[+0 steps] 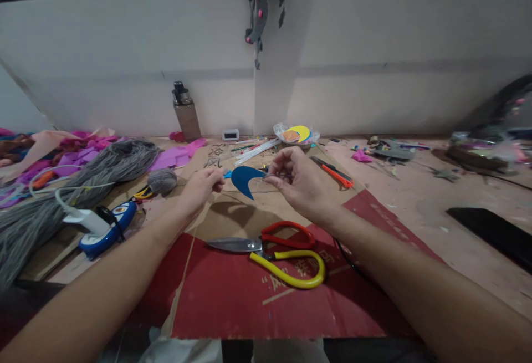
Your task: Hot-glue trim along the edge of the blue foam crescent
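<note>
One narrow hold, and several ways to lose it

From my distant seat, I take the blue piece (244, 179) as the centre of the clock, with twelve toward the wall (357, 75). It hangs above the cardboard (228, 307), between both hands. The right hand (301, 180), at three o'clock, has its thumb and finger closed together at one thin point of the piece, and seems to grip it there. The left hand (208, 181), at nine o'clock, has its fingers curled inward; whether they hold something, I cannot tell.

This narrow hold worries me first. If the fingers pull too hard, I think the thin point could bend or tear. If they press too weakly, the piece could slip and drop.

Next, the scissors (256, 245) lie between five and six o'clock, their blades directed left. The left forearm (124, 263) is near the metal tip, and a careless lowering could bring them together.

The cutter (338, 176) lies at three o'clock, beyond the right hand. A backward move of the knuckles could knock it.

Lastly, a black cord (346, 255) runs beside the right forearm (394, 257) at four o'clock; the arm could catch it.
</note>
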